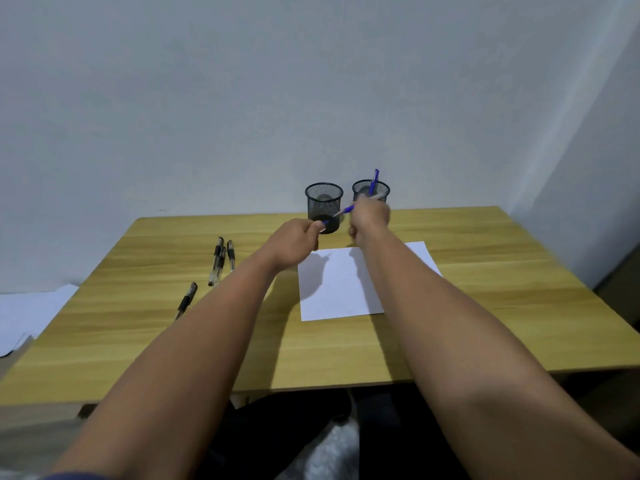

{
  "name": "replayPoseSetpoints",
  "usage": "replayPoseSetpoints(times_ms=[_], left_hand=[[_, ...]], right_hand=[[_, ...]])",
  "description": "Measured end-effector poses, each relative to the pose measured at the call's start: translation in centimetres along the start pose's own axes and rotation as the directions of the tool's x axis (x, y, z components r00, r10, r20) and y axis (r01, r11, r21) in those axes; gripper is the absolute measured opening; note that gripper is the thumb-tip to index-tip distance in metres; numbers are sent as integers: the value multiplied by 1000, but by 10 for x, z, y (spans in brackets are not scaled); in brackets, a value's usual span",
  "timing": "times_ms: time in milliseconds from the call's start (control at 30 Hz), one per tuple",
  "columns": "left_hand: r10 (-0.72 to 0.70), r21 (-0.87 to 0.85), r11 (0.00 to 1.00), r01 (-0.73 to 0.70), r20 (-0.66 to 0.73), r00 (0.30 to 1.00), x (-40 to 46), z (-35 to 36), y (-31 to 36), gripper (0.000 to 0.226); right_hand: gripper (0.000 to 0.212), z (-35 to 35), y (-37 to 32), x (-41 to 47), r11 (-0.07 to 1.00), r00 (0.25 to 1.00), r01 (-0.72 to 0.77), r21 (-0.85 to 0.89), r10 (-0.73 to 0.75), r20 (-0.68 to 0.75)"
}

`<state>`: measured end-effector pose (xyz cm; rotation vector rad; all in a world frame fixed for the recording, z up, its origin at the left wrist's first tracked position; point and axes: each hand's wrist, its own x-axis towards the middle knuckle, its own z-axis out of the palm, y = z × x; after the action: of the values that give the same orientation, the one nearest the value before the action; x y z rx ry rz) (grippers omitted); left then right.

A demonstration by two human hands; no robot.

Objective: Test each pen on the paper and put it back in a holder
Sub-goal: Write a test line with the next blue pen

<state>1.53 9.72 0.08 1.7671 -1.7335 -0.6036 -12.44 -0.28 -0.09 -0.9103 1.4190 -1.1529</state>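
My right hand (370,213) gripped a blue pen (344,211) above the paper (337,289), before two holders (324,202). My left hand (298,242) pinched its cap (325,223). Black pens (220,259) lay leftward.

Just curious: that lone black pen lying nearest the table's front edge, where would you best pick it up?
Pinch the lone pen across its middle barrel from above. It lies flat on the table, apart from the other pens, so both long sides are free for fingers.
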Motion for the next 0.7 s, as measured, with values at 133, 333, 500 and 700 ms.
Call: replayPoseSetpoints(times_ms=[133, 333, 500, 700], left_hand=[[-52, 219, 973, 66, -71, 996, -5, 0, -44, 48], [-1, 640, 753, 152, -230, 973, 3, 4, -79, 38], [-7, 714, 681, 164, -218, 976, 8, 18, -97, 42], [213, 595, 795, -119, -90, 973, -2, 31, -102, 59]], right_hand=[[26, -39, -17, 32, 998, 996, -7, 59, 12, -94], [20, -36, 2, 22, 983, 983, 177, -46, -174, 62], [22, -29, 44, 17, 932, 924, 360, -47, -349, 153], [15, -16, 76, 5, 956, 930, 292, 19, -289, 227]])
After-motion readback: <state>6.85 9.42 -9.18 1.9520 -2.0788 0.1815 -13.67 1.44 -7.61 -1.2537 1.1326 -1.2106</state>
